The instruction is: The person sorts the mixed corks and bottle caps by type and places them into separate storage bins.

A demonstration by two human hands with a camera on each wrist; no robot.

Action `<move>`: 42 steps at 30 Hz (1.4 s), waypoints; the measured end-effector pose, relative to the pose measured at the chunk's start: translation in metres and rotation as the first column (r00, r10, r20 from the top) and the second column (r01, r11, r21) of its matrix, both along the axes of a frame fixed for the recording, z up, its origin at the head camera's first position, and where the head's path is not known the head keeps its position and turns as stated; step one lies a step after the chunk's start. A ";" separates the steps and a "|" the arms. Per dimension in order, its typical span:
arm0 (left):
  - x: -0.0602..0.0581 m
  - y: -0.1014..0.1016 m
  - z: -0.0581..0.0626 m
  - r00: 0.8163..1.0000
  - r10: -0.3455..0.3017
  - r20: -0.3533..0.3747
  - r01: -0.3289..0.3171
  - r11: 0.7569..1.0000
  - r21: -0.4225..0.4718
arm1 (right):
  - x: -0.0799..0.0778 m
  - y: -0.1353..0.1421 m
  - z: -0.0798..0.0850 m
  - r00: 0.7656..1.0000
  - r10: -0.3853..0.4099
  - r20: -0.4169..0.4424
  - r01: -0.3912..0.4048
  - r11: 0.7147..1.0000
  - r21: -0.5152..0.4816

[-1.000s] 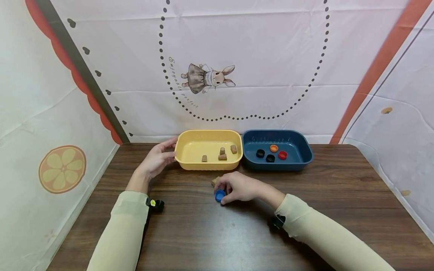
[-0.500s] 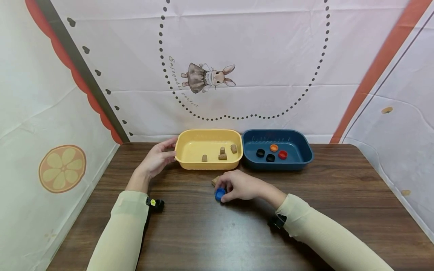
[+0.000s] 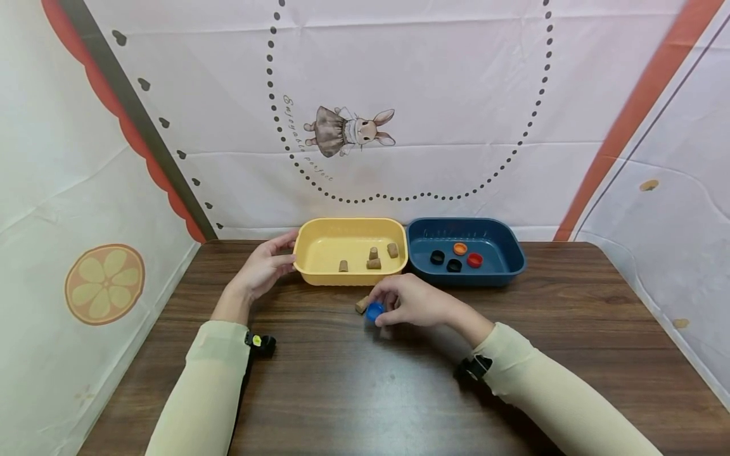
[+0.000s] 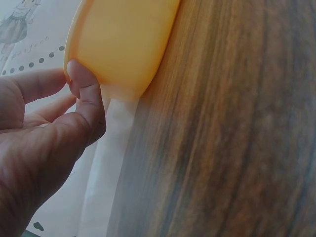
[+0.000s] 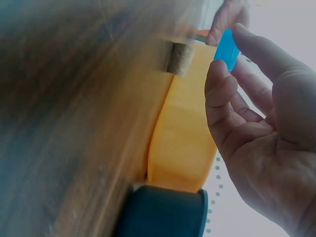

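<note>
Between the thumb and fingers of my right hand (image 3: 413, 301) is a blue bottle cap (image 3: 374, 311), pinched above the table. The right wrist view shows this cap (image 5: 227, 50) at the fingertips. A cork (image 3: 362, 304) lies on the table just left of it. My left hand (image 3: 262, 269) grips the left end of a yellow tray (image 3: 348, 278); in the left wrist view thumb and fingers meet at the tray's rim (image 4: 69, 44). Several corks (image 3: 374, 263) lie inside this tray. Beside it, a dark blue tray (image 3: 490, 277) holds several caps: black, orange and red (image 3: 474, 259).
Both trays stand side by side at the back of the brown wooden table (image 3: 319, 392). A white printed cloth (image 3: 456, 114) hangs right behind them and along both sides.
My right hand has lifted the blue bottle cap and moved slightly away from me and to the right. More of the cork beside it shows. The left hand and both trays stay put.
</note>
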State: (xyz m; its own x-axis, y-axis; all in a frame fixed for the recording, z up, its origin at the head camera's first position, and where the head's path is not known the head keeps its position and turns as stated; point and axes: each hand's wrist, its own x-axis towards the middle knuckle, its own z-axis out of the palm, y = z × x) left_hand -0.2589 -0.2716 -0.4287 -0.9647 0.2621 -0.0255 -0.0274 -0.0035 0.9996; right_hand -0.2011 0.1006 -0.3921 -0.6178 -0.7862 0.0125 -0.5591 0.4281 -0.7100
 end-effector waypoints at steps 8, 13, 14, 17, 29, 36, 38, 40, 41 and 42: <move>0.000 0.000 0.000 1.000 -0.002 0.001 0.002 1.000 0.002 | -0.007 0.011 0.012 0.997 -0.068 -0.027 0.068 0.998 -0.020; 0.000 0.000 -0.001 1.000 0.003 0.007 -0.003 1.000 0.002 | -0.013 0.022 0.019 0.991 -0.132 -0.023 0.131 0.991 -0.041; 0.000 0.000 -0.001 1.000 0.002 0.007 -0.002 1.000 0.002 | -0.015 0.024 0.021 0.989 -0.147 -0.020 0.146 0.988 -0.042; 0.001 0.000 0.000 1.000 -0.002 0.004 0.002 1.000 0.003 | -0.020 0.031 0.027 0.980 -0.194 -0.036 0.193 0.980 -0.040; 0.000 0.000 -0.001 1.000 0.005 0.008 -0.006 1.000 0.009 | -0.043 0.062 0.041 0.944 -0.311 -0.114 0.306 0.950 -0.060; 0.000 0.000 0.000 1.000 0.009 0.014 -0.009 1.000 0.010 | -0.059 0.078 0.041 0.919 -0.379 -0.110 0.377 0.925 -0.033; 0.000 0.000 -0.001 1.000 0.009 0.014 -0.009 1.000 0.010 | -0.063 0.083 0.040 0.913 -0.393 -0.112 0.392 0.920 -0.033; 0.001 0.000 -0.001 1.000 0.007 0.012 -0.007 1.000 0.011 | -0.068 0.087 0.039 0.906 -0.406 -0.118 0.405 0.914 -0.036; 0.001 0.000 -0.001 1.000 0.006 0.011 -0.006 1.000 0.010 | -0.070 0.088 0.039 0.902 -0.414 -0.122 0.412 0.910 -0.038; 0.001 0.000 -0.001 1.000 0.006 0.010 -0.006 1.000 0.010 | -0.072 0.090 0.038 0.899 -0.419 -0.126 0.418 0.908 -0.040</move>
